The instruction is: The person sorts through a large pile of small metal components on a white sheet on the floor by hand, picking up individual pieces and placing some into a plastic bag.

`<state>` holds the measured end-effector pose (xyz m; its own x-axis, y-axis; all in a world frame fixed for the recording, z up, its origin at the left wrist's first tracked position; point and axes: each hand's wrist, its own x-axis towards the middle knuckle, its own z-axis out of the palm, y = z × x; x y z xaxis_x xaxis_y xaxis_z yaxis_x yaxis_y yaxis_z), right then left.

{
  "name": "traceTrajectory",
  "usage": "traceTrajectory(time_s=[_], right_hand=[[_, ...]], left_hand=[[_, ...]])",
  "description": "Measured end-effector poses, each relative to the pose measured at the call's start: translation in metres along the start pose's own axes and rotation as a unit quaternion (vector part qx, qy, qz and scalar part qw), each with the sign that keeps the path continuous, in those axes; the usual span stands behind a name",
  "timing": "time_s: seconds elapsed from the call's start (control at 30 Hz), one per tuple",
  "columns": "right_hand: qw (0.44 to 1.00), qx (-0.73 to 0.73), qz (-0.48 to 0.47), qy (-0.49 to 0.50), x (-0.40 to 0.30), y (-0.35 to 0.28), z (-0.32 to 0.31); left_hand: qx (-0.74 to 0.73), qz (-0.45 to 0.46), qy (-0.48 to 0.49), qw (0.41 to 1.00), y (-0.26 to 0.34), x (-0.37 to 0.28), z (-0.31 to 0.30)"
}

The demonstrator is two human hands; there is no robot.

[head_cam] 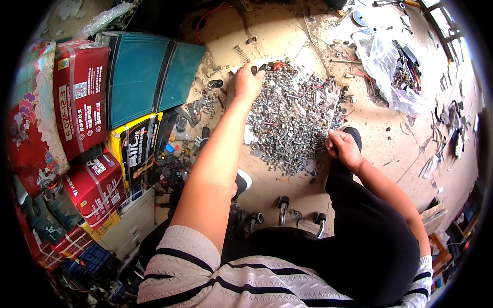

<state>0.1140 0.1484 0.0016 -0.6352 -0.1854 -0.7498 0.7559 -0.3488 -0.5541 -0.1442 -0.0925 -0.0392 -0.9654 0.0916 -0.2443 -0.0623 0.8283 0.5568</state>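
Observation:
A broad heap of small metal hardware [294,111], mostly screws, nuts and washers, lies on the floor before me. My left hand [248,82] reaches to its far left edge. A small dark round part [254,70] shows between the thumb and fingers; I cannot tell whether it is gripped. Close by that hand, a coil spring [242,54] lies on the floor. At the right edge of the heap, my right hand [344,148] has its fingers curled in, beside my dark shoe [353,135]. Nothing shows in its grasp. A red piece [278,66] sits at the heap's far side.
Stacked red cartons [83,127] and teal boxes [138,77] rise on the left. A clear plastic bag [379,57] with mixed parts is at the far right. Chair casters [284,201] stand near my feet. Loose tools and scraps [454,123] litter the right floor.

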Motion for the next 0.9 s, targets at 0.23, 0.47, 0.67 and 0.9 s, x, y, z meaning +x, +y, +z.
traceTrajectory(time_s=[0.23,0.47,0.67,0.9], right_hand=[[1.000,-0.003,0.003,0.008,-0.001,-0.001,-0.003],[1.000,0.011,-0.006,0.002,0.003,0.005,-0.004],[0.999,0.029,-0.014,0.003,0.008,0.014,-0.009],[1.000,0.017,-0.018,0.016,0.008,0.013,-0.005]], left_hand=[[-0.439,-0.280,-0.114,0.846,0.006,-0.047,-0.026],[-0.597,-0.295,-0.129,0.735,-0.011,-0.086,-0.043],[-0.593,-0.309,-0.076,0.740,-0.050,-0.102,-0.053],[-0.553,-0.355,0.004,0.754,-0.115,-0.106,-0.082]])
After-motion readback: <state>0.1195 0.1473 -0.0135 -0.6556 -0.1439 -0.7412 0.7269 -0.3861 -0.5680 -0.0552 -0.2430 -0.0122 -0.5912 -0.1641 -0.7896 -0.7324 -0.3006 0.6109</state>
